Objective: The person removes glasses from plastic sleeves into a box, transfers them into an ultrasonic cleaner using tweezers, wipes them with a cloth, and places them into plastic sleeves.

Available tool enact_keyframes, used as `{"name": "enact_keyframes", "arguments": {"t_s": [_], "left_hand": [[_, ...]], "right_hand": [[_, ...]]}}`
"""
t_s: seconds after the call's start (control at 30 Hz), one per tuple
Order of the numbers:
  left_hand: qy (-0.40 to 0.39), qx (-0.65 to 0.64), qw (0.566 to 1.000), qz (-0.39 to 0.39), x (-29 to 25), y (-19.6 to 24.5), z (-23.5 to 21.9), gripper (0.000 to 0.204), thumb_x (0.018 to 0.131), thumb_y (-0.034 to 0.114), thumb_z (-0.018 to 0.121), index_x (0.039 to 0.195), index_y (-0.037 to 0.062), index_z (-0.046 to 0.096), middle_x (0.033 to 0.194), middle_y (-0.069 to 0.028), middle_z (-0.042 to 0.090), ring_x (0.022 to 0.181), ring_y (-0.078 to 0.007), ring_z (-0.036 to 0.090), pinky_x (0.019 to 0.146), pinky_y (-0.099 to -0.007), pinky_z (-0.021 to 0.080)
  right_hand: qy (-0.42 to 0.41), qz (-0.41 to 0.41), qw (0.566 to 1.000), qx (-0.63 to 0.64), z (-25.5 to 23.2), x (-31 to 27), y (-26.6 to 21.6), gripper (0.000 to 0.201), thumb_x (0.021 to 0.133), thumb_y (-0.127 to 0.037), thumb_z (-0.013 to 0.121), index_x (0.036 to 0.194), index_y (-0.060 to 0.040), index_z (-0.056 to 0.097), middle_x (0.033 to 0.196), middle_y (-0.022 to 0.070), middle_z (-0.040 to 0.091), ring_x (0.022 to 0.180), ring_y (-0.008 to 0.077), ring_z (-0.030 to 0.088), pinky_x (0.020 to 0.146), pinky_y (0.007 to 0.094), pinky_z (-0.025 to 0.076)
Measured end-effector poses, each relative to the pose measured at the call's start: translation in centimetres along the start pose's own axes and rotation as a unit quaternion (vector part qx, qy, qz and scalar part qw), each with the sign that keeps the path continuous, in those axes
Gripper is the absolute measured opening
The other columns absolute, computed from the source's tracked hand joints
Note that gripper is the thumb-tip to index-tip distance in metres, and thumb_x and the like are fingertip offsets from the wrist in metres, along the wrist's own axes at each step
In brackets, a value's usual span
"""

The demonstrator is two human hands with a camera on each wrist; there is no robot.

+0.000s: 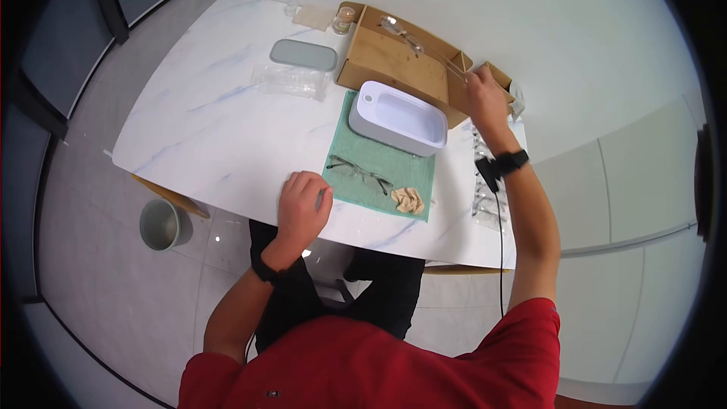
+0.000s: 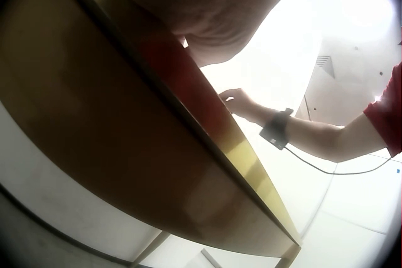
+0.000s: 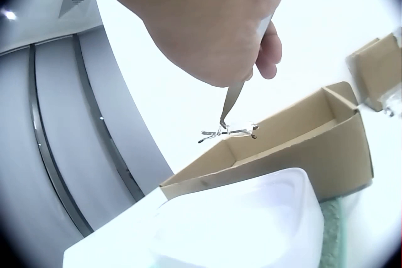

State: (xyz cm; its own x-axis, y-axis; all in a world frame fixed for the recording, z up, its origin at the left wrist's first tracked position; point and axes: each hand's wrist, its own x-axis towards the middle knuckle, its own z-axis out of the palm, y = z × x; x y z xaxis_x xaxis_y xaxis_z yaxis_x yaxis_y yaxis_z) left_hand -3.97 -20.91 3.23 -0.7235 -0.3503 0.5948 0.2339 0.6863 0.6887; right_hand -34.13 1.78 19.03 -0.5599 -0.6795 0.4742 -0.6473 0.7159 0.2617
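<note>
My right hand (image 1: 486, 102) grips a pair of metal tweezers (image 3: 232, 99) whose tips hold a small pair of glasses (image 3: 229, 131). In the head view these glasses hang over the cardboard box (image 1: 394, 60). The left hand (image 1: 303, 208) rests at the table's front edge, fingers loosely bent, with nothing seen in it; the left wrist view shows mostly the table's underside. Between the hands, a white cleaning tub (image 1: 386, 136) stands on a green cloth (image 1: 344, 191). Dark-armed glasses (image 1: 360, 173) and a crumpled tan cloth (image 1: 407, 200) lie in front of it.
A grey lid (image 1: 303, 54) and clear plastic packaging (image 1: 288, 83) lie left of the box. A small jar (image 1: 344, 20) and a small bottle (image 1: 291, 1) stand at the back. Several glasses (image 1: 485, 193) line the right side. A bin (image 1: 161, 225) stands on the floor.
</note>
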Motion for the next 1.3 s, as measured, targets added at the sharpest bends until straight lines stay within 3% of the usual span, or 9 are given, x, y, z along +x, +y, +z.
{"name": "enact_keyframes", "arguments": {"t_s": [0.1, 0.27, 0.6, 0.73, 0.87, 0.93, 1.0, 1.1, 1.3], "left_hand": [[0.001, -0.001, 1.0, 0.003, -0.1, -0.1, 0.1, 0.011, 0.077, 0.002, 0.068, 0.083, 0.0047, 0.059, 0.089, -0.0078, 0.06, 0.084, -0.0287, 0.057, 0.074, -0.04, 0.045], [-0.005, 0.002, 1.0, 0.008, -0.1, -0.1, 0.2, 0.011, 0.077, 0.002, 0.068, 0.082, 0.0047, 0.058, 0.088, -0.0075, 0.06, 0.084, -0.0285, 0.057, 0.074, -0.0396, 0.045], [-0.001, 0.005, 1.0, 0.009, -0.2, -0.2, 0.5, 0.011, 0.078, 0.002, 0.068, 0.082, 0.0042, 0.058, 0.087, -0.0089, 0.06, 0.084, -0.0302, 0.058, 0.073, -0.0403, 0.046], [-0.006, 0.012, 1.0, 0.004, -0.2, -0.1, 0.4, 0.009, 0.078, -0.001, 0.067, 0.081, 0.0021, 0.059, 0.086, -0.0103, 0.061, 0.084, -0.0307, 0.059, 0.074, -0.0394, 0.048], [-0.007, 0.006, 1.0, 0.02, -0.2, -0.1, 0.6, 0.011, 0.078, 0.001, 0.068, 0.082, 0.004, 0.058, 0.085, -0.009, 0.061, 0.083, -0.0305, 0.058, 0.072, -0.0401, 0.046], [-0.004, 0.012, 1.0, 0.027, -0.2, -0.1, 0.6, 0.011, 0.078, 0.0, 0.068, 0.081, 0.0041, 0.058, 0.085, -0.0089, 0.061, 0.082, -0.0302, 0.058, 0.072, -0.04, 0.046], [-0.012, 0.018, 0.999, 0.037, -0.2, -0.1, 0.7, 0.01, 0.079, 0.0, 0.067, 0.08, 0.0037, 0.058, 0.084, -0.0091, 0.061, 0.081, -0.03, 0.058, 0.071, -0.0398, 0.046], [-0.014, 0.018, 0.999, 0.035, -0.2, 0.1, 0.4, 0.01, 0.08, 0.0, 0.067, 0.08, 0.0033, 0.058, 0.084, -0.0095, 0.061, 0.08, -0.0301, 0.058, 0.07, -0.0394, 0.047], [-0.018, -0.01, 1.0, 0.014, -0.2, -0.7, 0.5, 0.006, 0.082, -0.002, 0.065, 0.086, 0.0007, 0.061, 0.086, -0.0104, 0.062, 0.082, -0.0277, 0.06, 0.071, -0.0354, 0.048]], "right_hand": [[0.061, 0.009, 0.997, 0.048, -4.9, -4.5, -0.1, 0.02, 0.087, -0.004, 0.063, 0.106, -0.0063, 0.064, 0.104, 0.0116, 0.061, 0.079, 0.0354, 0.065, 0.067, 0.0435, 0.054], [-0.004, 0.042, 0.997, 0.063, -11.0, -11.9, -1.6, 0.022, 0.086, -0.001, 0.064, 0.108, -0.0047, 0.064, 0.102, 0.0116, 0.061, 0.078, 0.0341, 0.065, 0.065, 0.0401, 0.054], [-0.086, -0.01, 0.992, 0.089, -9.2, -14.3, -2.9, 0.026, 0.081, -0.001, 0.069, 0.106, -0.0024, 0.063, 0.1, 0.0124, 0.059, 0.081, 0.0344, 0.064, 0.068, 0.0414, 0.054], [-0.057, -0.03, 0.995, 0.079, -10.1, -14.4, -2.4, 0.024, 0.083, -0.003, 0.068, 0.106, -0.0025, 0.064, 0.098, 0.0119, 0.058, 0.078, 0.0323, 0.064, 0.067, 0.0402, 0.054], [0.001, 0.141, 0.972, 0.19, -12.3, -16.1, -2.1, 0.027, 0.084, 0.001, 0.068, 0.11, -0.0007, 0.065, 0.096, 0.0119, 0.059, 0.078, 0.0243, 0.063, 0.065, 0.0335, 0.053], [0.141, 0.254, 0.919, 0.266, -9.8, -17.9, -1.1, 0.027, 0.085, -0.001, 0.068, 0.113, -0.0006, 0.066, 0.096, 0.0104, 0.06, 0.076, 0.0198, 0.062, 0.063, 0.0315, 0.052], [0.164, 0.322, 0.879, 0.312, -5.3, -20.0, -0.6, 0.027, 0.086, -0.005, 0.07, 0.112, 0.0013, 0.066, 0.087, 0.011, 0.061, 0.072, 0.0193, 0.061, 0.063, 0.032, 0.05], [0.122, 0.336, 0.904, 0.235, -1.3, -21.1, -2.6, 0.028, 0.083, -0.013, 0.071, 0.107, 0.0008, 0.067, 0.086, 0.0145, 0.062, 0.074, 0.0266, 0.062, 0.067, 0.0385, 0.051], [-0.001, 0.428, 0.89, 0.154, 2.7, -20.8, -4.7, 0.028, 0.083, -0.025, 0.068, 0.1, -0.0023, 0.069, 0.098, 0.0179, 0.064, 0.085, 0.0378, 0.065, 0.074, 0.0478, 0.053]]}}
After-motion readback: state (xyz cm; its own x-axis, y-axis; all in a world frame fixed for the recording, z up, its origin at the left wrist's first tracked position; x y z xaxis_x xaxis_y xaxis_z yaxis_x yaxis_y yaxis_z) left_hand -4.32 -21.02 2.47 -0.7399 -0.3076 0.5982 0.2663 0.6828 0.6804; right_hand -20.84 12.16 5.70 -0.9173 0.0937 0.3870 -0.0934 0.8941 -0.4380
